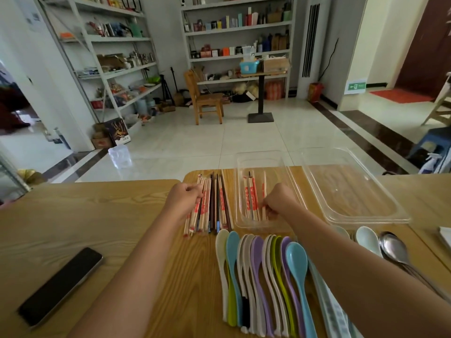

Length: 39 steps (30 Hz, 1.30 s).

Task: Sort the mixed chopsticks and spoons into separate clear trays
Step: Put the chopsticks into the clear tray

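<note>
A pile of wrapped and dark chopsticks [214,203] lies on the wooden table [85,215]. My left hand [186,195] pinches a wrapped chopstick at the pile's left side. A narrow clear tray [244,162] to the right holds several wrapped chopsticks [252,193]. My right hand [280,202] reaches into this tray, its fingers curled round chopsticks near their near ends. A wider clear tray [366,211] stands at the right with nothing in it. A row of coloured plastic spoons [263,276] lies in front, with a white ceramic spoon [367,240] and metal spoons [395,250] at the right.
A black phone [61,286] lies on the table at the near left. A white object [445,236] sits at the table's right edge. Beyond the table are tiled floor, a wooden chair [207,98] and shelves.
</note>
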Motion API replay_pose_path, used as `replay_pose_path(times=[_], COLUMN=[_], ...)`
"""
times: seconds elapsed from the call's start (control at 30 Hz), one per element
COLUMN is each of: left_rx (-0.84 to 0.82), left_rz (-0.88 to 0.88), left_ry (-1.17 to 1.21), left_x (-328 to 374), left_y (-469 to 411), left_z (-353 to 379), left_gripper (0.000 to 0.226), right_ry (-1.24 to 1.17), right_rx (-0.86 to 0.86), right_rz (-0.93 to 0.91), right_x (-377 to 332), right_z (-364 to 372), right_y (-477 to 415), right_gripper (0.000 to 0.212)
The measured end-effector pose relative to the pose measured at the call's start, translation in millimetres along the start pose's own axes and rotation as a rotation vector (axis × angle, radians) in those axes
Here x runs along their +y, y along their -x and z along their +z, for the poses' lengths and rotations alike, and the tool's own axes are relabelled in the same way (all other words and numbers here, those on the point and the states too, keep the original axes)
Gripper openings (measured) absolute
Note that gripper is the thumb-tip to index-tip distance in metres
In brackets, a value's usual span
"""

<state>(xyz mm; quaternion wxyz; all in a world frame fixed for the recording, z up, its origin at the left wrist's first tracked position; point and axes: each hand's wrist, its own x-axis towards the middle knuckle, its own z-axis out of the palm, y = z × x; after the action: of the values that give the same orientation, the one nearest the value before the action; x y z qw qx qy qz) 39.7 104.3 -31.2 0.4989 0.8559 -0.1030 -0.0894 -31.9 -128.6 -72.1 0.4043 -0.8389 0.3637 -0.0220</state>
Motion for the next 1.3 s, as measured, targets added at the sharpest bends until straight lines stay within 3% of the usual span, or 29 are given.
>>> replay_pose_path(times=[0.13,0.27,0.43,0.6,0.8,1.17,1.3], left_rx=[0.03,0.049,0.067,-0.008,-0.039,-0.074,-0.067], left_rz=[-0.02,-0.034,-0.072,-0.154,-0.208,-0.24,-0.258], left_ry=[-0.034,-0.09,-0.329,-0.469,-0.488,-0.501,-0.478], left_x=[-11,-21,-34,-44,-45,-43,-43], left_y=[-4,-10,-16,-12,-10,-13,-11], left_z=[-3,-4,-5,0,12,0,-1], left_gripper=[0.02,0.02,0.023,0.046,0.044,0.031,0.039], right_ry=[-0.029,-0.001,0.12,-0.032,-0.077,-0.089,-0.07], right_rx=[-0.124,-0.14,-0.032,0.077,0.087,0.06,0.068], right_rz=[0.062,0.085,0.023,-0.138,-0.287,-0.291,-0.292], right_x=[-9,-12,-10,-18,-40,-39,-39], right_z=[0,-1,-9,-11,-6,-5,-3], right_y=[5,4,0,3,23,25,25], right_gripper=[0.021,0.019,0.021,0.014,0.016,0.013,0.012])
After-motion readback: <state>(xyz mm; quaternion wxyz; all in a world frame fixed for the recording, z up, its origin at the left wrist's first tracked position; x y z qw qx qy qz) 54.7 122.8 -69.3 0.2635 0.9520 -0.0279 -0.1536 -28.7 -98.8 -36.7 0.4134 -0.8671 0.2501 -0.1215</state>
